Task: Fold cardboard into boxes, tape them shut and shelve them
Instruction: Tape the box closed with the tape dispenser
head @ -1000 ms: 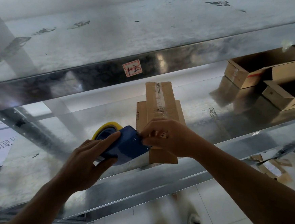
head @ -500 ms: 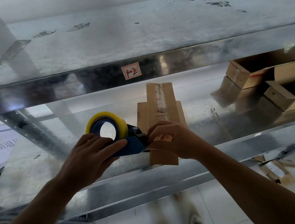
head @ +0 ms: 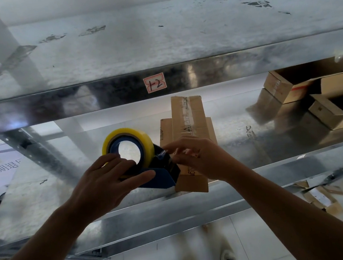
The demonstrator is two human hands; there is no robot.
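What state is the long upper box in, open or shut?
Shut: the long upper box has its flaps flat, with clear tape along the seam. The right hand hides its near part.

Left hand [head: 107,184] grips tape dispenser [head: 149,170]; right hand [head: 201,158] pinches tape end.

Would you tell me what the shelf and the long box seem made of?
The shelf: likely galvanised steel, shiny grey with mottled reflections. The long box: brown matt cardboard by its look, clear glossy tape along its seam.

Bare forearms [head: 296,212], wht shoe [head: 227,253].
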